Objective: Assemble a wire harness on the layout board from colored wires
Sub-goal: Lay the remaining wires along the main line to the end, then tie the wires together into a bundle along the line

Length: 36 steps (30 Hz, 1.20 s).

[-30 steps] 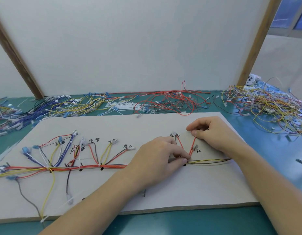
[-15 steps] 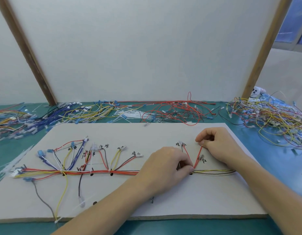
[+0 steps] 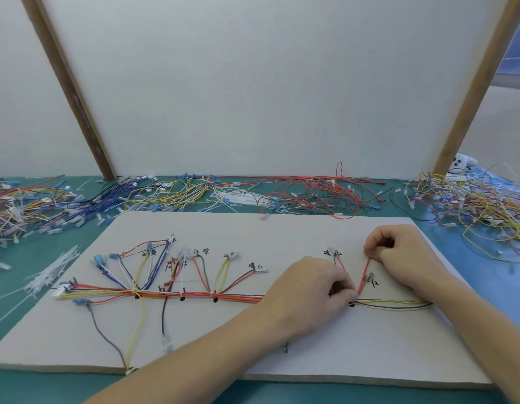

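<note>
Teal covers the surface (image 3: 311, 395) from the near edge outward, and on it lies the pale layout board (image 3: 326, 354), with both forearms reaching across its near edge. On the board, the left hand (image 3: 305, 290) lies knuckles up with its fingers curled, pinching the harness trunk (image 3: 194, 295) at a black mark where a red wire (image 3: 363, 277) branches off. From that pinch the red wire runs up and to the right to the right hand (image 3: 404, 252), which sits a little farther back, fingers curled, nipping the wire's far end between thumb and fingertips. To the right of the left hand and under the right wrist, yellow, black and white strands (image 3: 399, 303) trail along the board. To the left of the left hand the trunk runs as a red, orange and yellow bundle, with branches fanning away from it toward handwritten labels, and a few tails (image 3: 136, 333) drooping toward the near edge. Beyond the board, behind both hands, loose wire piles (image 3: 311, 193) lie on the teal along a white partition (image 3: 253, 83): blue and yellow ones far to the left, red ones straight ahead, and a tangled yellow heap (image 3: 480, 208) beyond the right hand. Two wooden posts (image 3: 72, 91) lean against the partition.
</note>
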Motion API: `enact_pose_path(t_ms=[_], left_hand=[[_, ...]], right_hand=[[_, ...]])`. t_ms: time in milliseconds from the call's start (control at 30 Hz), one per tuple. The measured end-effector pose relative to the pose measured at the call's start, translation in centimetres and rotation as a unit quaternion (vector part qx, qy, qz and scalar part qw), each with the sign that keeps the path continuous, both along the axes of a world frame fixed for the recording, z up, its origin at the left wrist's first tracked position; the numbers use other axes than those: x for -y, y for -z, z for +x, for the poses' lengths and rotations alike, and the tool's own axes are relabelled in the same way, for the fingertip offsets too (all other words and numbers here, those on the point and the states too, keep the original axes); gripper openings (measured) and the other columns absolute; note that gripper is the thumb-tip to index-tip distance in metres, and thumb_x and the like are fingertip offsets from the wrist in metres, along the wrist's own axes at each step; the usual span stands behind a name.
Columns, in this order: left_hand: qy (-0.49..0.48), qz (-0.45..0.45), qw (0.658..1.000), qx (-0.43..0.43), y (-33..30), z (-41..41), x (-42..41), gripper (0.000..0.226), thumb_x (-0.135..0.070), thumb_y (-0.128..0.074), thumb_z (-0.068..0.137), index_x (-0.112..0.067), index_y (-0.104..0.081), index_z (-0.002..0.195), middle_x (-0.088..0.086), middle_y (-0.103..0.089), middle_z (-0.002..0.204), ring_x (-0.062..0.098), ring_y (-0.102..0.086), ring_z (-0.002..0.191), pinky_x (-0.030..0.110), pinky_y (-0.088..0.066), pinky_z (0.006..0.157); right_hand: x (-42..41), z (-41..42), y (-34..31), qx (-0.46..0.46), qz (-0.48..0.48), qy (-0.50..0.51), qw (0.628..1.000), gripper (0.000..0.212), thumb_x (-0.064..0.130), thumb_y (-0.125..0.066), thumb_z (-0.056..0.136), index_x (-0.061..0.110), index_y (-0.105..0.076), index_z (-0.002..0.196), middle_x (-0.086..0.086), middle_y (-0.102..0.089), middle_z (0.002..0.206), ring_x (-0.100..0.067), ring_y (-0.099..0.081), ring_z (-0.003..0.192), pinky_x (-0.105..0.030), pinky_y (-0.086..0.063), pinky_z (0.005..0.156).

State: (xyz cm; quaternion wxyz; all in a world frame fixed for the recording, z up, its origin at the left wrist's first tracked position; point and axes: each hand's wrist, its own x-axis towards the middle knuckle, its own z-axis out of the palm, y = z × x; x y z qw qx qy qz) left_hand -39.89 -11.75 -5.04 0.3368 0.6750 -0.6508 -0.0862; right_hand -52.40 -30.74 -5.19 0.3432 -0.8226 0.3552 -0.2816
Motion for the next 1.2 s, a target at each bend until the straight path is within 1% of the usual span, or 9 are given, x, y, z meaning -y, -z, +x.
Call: enact_pose_path(t_ms=[267,367,567,667,767,833,900,1000,1200], left_hand=[[-0.009,0.009,1.000,-0.008,-0.3,-0.3,0.2,0.012,-0.027,-0.072,0.093,-0.019,-0.080,0.095,-0.003,-0.076,0.092,0.011,-0.063,0.083,0.031,-0.051,0.080],[0.006,0.028,1.000,0.005,-1.2,0.0,0.0,0.012,-0.028,-0.072,0.093,-0.021,-0.081,0.095,-0.005,-0.076,0.091,0.009,-0.063,0.082,0.029,-0.051,0.078],[-0.070,0.030,0.996,0.052,-5.2,6.3,0.2,0.013,-0.023,-0.067,0.096,-0.024,-0.078,0.103,-0.013,-0.068,0.084,-0.002,-0.055,0.070,0.009,-0.041,0.069],[-0.171,0.044,0.981,0.073,-6.8,12.8,0.7,0.015,-0.019,-0.065,0.095,-0.022,-0.078,0.102,-0.008,-0.068,0.086,0.009,-0.060,0.075,0.023,-0.047,0.069],[-0.256,0.063,0.961,0.076,-6.5,18.8,1.5,0.023,-0.007,-0.059,0.094,-0.017,-0.078,0.102,-0.002,-0.068,0.088,0.020,-0.063,0.079,0.022,-0.045,0.060],[-0.285,0.085,0.950,0.091,-5.6,21.8,2.0,0.028,-0.002,-0.056,0.093,-0.017,-0.078,0.103,0.000,-0.070,0.093,0.022,-0.066,0.086,0.027,-0.051,0.069],[-0.279,0.127,0.945,0.118,-4.3,23.8,2.4,0.028,-0.002,-0.059,0.094,-0.019,-0.078,0.104,0.002,-0.070,0.101,0.024,-0.067,0.095,0.031,-0.052,0.082],[-0.251,0.182,0.937,0.164,-2.6,25.0,2.9,0.026,-0.009,-0.064,0.096,-0.028,-0.077,0.107,0.000,-0.062,0.109,0.023,-0.062,0.104,0.032,-0.049,0.085],[-0.220,0.154,0.934,0.235,-2.0,25.3,4.2,0.015,-0.024,-0.073,0.094,-0.034,-0.077,0.105,-0.005,-0.052,0.111,0.018,-0.050,0.113,0.039,-0.049,0.085]], right_hand=[[0.0,-0.3,-0.1,0.002,0.004,-0.004,1.000,0.037,-0.014,-0.070,0.077,0.019,-0.072,0.061,0.012,-0.072,0.063,0.005,-0.059,0.056,-0.025,-0.045,0.065],[-0.2,-0.3,0.0,0.010,0.003,0.005,1.000,0.036,-0.013,-0.070,0.077,0.020,-0.073,0.062,0.010,-0.072,0.064,-0.005,-0.061,0.060,-0.026,-0.047,0.065],[-0.4,-0.3,-0.1,0.017,0.012,0.008,1.000,0.033,-0.008,-0.075,0.078,0.021,-0.074,0.063,0.001,-0.071,0.063,-0.018,-0.061,0.064,-0.025,-0.047,0.066],[-0.6,-0.3,-0.3,0.015,0.014,0.010,1.000,0.033,-0.007,-0.076,0.079,0.022,-0.074,0.063,0.002,-0.072,0.065,-0.019,-0.063,0.066,-0.024,-0.046,0.066],[-0.7,-0.3,-0.5,0.012,0.017,0.009,1.000,0.034,-0.005,-0.077,0.079,0.024,-0.074,0.061,0.003,-0.072,0.064,-0.020,-0.064,0.067,-0.024,-0.044,0.066],[-0.7,-0.3,-0.6,0.009,0.020,0.007,1.000,0.034,-0.006,-0.077,0.079,0.024,-0.074,0.062,0.002,-0.072,0.064,-0.020,-0.063,0.066,-0.024,-0.045,0.065],[-0.7,-0.2,-0.7,0.009,0.021,0.006,1.000,0.035,-0.007,-0.077,0.078,0.023,-0.074,0.062,-0.001,-0.072,0.066,-0.022,-0.062,0.065,-0.026,-0.045,0.064],[-0.6,-0.1,-0.8,0.006,0.024,0.005,1.000,0.038,-0.006,-0.078,0.078,0.026,-0.074,0.059,-0.002,-0.072,0.066,-0.025,-0.065,0.068,-0.027,-0.046,0.066],[-0.3,-0.2,-0.8,-0.006,0.031,0.000,1.000,0.042,-0.002,-0.078,0.079,0.038,-0.074,0.064,0.004,-0.072,0.068,-0.024,-0.065,0.070,-0.026,-0.047,0.066]])
